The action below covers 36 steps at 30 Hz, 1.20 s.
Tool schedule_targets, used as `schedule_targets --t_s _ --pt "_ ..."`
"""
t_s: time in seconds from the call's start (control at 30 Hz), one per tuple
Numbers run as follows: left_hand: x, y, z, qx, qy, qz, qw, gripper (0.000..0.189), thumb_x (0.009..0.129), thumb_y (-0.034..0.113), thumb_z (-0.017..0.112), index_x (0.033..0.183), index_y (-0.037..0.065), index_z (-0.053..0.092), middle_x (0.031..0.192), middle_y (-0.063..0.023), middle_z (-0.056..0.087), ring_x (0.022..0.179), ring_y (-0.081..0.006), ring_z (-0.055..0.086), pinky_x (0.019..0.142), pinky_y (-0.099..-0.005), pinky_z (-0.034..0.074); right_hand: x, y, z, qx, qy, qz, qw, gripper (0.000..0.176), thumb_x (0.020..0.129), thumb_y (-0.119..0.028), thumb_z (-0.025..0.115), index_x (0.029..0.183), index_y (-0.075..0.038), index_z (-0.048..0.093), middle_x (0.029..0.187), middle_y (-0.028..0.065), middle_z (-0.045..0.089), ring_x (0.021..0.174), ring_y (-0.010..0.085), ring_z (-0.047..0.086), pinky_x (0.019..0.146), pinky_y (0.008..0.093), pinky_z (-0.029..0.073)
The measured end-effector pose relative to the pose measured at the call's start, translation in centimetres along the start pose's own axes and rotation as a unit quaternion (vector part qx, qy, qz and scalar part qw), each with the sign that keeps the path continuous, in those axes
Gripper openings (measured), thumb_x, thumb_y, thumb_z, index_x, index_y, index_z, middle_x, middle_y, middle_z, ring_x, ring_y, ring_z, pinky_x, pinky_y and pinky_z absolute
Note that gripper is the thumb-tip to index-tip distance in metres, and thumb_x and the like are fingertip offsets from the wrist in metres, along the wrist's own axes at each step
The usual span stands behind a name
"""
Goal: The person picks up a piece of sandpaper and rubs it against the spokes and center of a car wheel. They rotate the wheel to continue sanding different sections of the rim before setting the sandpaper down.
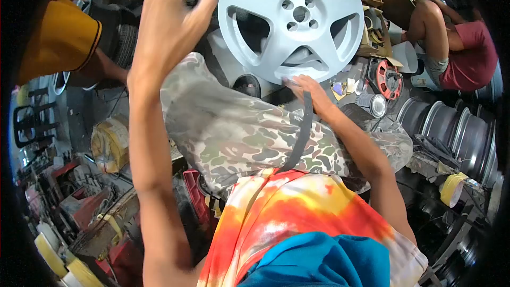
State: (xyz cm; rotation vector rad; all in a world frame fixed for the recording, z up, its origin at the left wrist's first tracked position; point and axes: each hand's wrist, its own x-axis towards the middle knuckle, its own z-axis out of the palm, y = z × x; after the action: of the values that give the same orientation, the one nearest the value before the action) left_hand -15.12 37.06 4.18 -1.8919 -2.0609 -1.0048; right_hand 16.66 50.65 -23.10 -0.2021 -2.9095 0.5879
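A pale grey five-spoke wheel rim [287,48] stands at the top centre, its face towards me. My left hand [178,21] is raised beside the rim's left edge, blurred by motion; its fingers are bent near the top of the view, and whatever they may hold is hidden. At the rim's lower edge is my right hand [308,89], its fingertips at or close to the metal. A dark strap [302,133] runs down from near my right hand across the camouflage trousers [234,133].
Another person in a red shirt [473,56] sits at the right, and one in yellow clothing [58,37] is at the left. Stacked rims [446,125], a red reel [387,79], a metal can [376,105] and a tape-wrapped roll [110,143] lie around. Tools clutter the lower left.
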Motion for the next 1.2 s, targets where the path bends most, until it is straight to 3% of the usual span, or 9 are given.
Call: schedule_targets --t_s 0.03,0.1,0.27,0.43,0.77,1.03,1.1,1.13,1.2 --pt "2.5 2.1 0.2 -0.067 0.014 -0.06 0.996 0.024 0.095 0.014 0.057 0.103 -0.002 0.073 0.102 -0.0246 0.07 0.097 -0.0382 0.069 0.083 -0.0433 0.054 -0.7 0.7 -1.1 0.002 -0.024 -0.016 1.0 0.05 0.091 -0.009 0.062 0.141 -0.007 0.058 0.12 0.018 0.064 0.11 0.0371 0.061 0.1 0.045 0.049" --pt "5.7 0.0 1.1 -0.047 0.04 0.048 0.997 0.021 0.089 0.007 0.06 0.099 -0.006 0.073 0.106 -0.0223 0.069 0.095 -0.033 0.07 0.083 -0.0388 0.054 -0.7 0.6 -0.9 -0.062 -0.086 0.01 0.994 0.054 0.089 -0.008 0.062 0.143 -0.006 0.056 0.122 0.0176 0.063 0.113 0.0362 0.061 0.103 0.0445 0.048" --pt "6.2 -6.9 7.1 -0.05 -0.027 -0.07 0.996 0.028 0.081 0.015 0.061 0.097 0.0 0.077 0.091 -0.0263 0.071 0.087 -0.0398 0.07 0.081 -0.0422 0.055 0.9 -0.1 1.7 -0.078 0.024 -0.053 0.995 0.054 0.086 -0.009 0.061 0.14 -0.003 0.058 0.123 0.013 0.063 0.107 0.0307 0.06 0.099 0.0428 0.048" --pt "4.7 -12.9 7.5 -0.11 -0.087 -0.168 0.976 0.028 0.08 0.012 0.06 0.097 -0.002 0.078 0.079 -0.0171 0.075 0.073 -0.0199 0.07 0.07 -0.035 0.055 0.3 0.0 0.9 -0.042 -0.044 -0.012 0.998 0.056 0.085 -0.007 0.062 0.141 -0.002 0.058 0.113 0.0144 0.064 0.105 0.0331 0.06 0.096 0.0438 0.049" --pt "5.5 -12.0 9.1 -0.16 -0.135 -0.176 0.962 0.029 0.082 0.014 0.061 0.101 0.002 0.08 0.071 -0.0103 0.069 0.065 -0.0147 0.061 0.063 -0.0313 0.05 1.6 1.0 3.7 -0.136 0.001 0.175 0.975 0.019 0.093 -0.016 0.057 0.098 -0.005 0.071 0.1 0.0229 0.069 0.092 0.0419 0.067 0.081 0.0501 0.054" --pt "5.9 -11.4 9.8 -0.136 -0.155 -0.152 0.967 0.028 0.083 0.017 0.061 0.1 0.004 0.079 0.076 -0.0168 0.072 0.07 -0.0207 0.066 0.068 -0.0356 0.052 3.4 0.3 2.1 0.372 0.11 0.28 0.878 0.033 0.1 -0.028 0.059 0.084 -0.001 0.068 0.071 0.0168 0.064 0.07 0.0369 0.064 0.071 0.0473 0.05" --pt "6.0 -11.2 10.0 -0.137 -0.153 -0.167 0.964 0.028 0.082 0.018 0.061 0.1 0.004 0.079 0.079 -0.0175 0.073 0.073 -0.022 0.068 0.071 -0.0358 0.053 3.8 1.5 3.1 0.288 -0.049 0.406 0.866 0.03 0.103 -0.025 0.055 0.116 -0.003 0.072 0.098 0.013 0.072 0.096 0.0257 0.069 0.088 0.0369 0.053" --pt "6.0 -11.2 10.1 -0.134 -0.151 -0.165 0.965 0.028 0.082 0.018 0.061 0.1 0.004 0.079 0.079 -0.0175 0.073 0.073 -0.022 0.068 0.071 -0.0358 0.053 4.1 -0.3 4.9 -0.007 0.026 0.209 0.978 0.029 0.102 -0.024 0.058 0.123 -0.008 0.07 0.116 0.0195 0.07 0.108 0.0347 0.066 0.094 0.0435 0.052" --pt "5.6 -11.3 10.7 -0.152 -0.125 -0.147 0.969 0.029 0.082 0.018 0.061 0.101 0.004 0.078 0.083 -0.0192 0.074 0.077 -0.0236 0.07 0.074 -0.0369 0.054 4.2 -1.3 3.6 -0.015 -0.012 0.184 0.983 0.029 0.1 -0.023 0.059 0.124 -0.01 0.07 0.122 0.0209 0.068 0.112 0.0375 0.064 0.097 0.0464 0.05"
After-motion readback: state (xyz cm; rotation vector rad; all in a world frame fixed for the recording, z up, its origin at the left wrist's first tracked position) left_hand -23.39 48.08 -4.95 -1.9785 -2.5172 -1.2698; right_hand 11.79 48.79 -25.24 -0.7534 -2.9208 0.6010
